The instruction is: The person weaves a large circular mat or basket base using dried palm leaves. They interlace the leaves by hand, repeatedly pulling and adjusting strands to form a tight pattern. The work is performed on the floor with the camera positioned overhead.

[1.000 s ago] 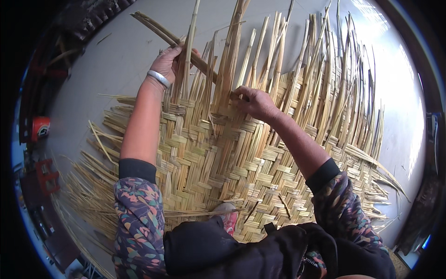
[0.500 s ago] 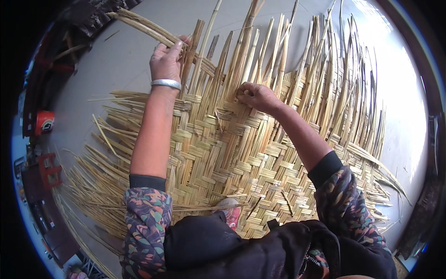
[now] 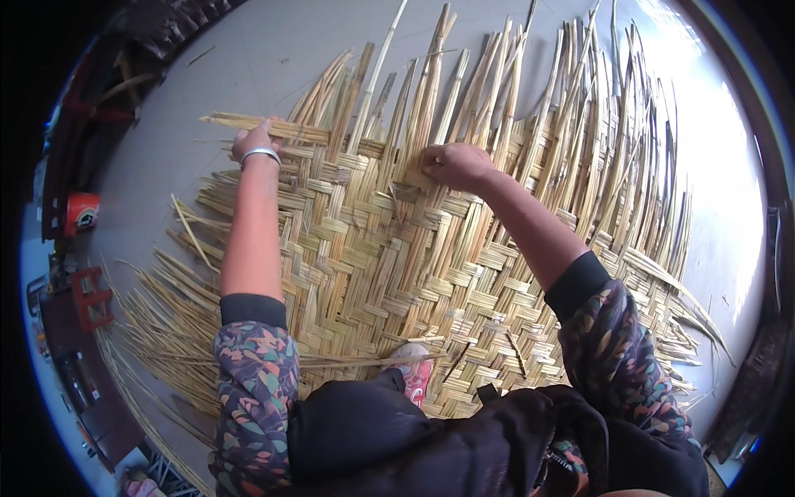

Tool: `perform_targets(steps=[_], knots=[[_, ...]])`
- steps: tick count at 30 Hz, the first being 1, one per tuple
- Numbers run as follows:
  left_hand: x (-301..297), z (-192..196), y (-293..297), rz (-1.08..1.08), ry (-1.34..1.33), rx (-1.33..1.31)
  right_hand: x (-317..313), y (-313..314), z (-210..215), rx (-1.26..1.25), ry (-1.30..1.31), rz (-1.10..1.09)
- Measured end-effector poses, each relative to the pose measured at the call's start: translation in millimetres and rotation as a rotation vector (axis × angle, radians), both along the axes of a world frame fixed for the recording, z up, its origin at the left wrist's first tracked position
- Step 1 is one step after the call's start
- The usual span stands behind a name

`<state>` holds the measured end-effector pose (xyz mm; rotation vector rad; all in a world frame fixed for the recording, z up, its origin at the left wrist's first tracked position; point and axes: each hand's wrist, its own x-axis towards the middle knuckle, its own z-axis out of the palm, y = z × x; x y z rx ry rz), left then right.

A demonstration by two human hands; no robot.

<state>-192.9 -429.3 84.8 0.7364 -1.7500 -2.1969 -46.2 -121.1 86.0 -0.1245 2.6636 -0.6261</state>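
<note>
A large mat [image 3: 397, 273] of flat, straw-coloured reed strips lies on the floor in front of me, woven in a zigzag pattern. At its far left edge my left hand [image 3: 256, 142], with a silver bangle on the wrist, is closed round a crosswise bundle of reed strips [image 3: 305, 133]. This bundle runs rightward among the upright strips. My right hand [image 3: 460, 166] is curled, its fingertips gripping reed strips at the far edge of the weave; the fingers partly hide that spot. Long loose strip ends [image 3: 431, 83] point away from me beyond both hands.
Loose strip ends [image 3: 178, 306] fan out along the left edge. My pink-and-white shoe [image 3: 414, 369] stands on the mat. On the left are a red container [image 3: 81, 214] and a small red-brown stool [image 3: 91, 298]. Grey floor [image 3: 182, 108] surrounds the mat.
My left hand has moved left and nearer, bringing the bundle from a slant to nearly level across the mat. Several upright strips behind it now lean into view. My right hand has hardly moved.
</note>
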Motion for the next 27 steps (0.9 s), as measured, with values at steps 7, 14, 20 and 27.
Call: perform_targets(steps=[7, 14, 20, 27], knots=[[-38, -37, -4, 0.076, -0.386, -0.156, 22, -15, -7, 0.091, 0.17, -0.054], [39, -51, 44, -0.055, 0.159, -1.377, 47, -7, -39, 0.257, 0.527, 0.001], [75, -59, 47, -0.886, 0.474, -1.695, 50, -24, -35, 0.27, 0.504, 0.027], [79, -37, 57, -1.069, 0.305, -1.991, 47, -23, -36, 0.259, 0.492, 0.038]])
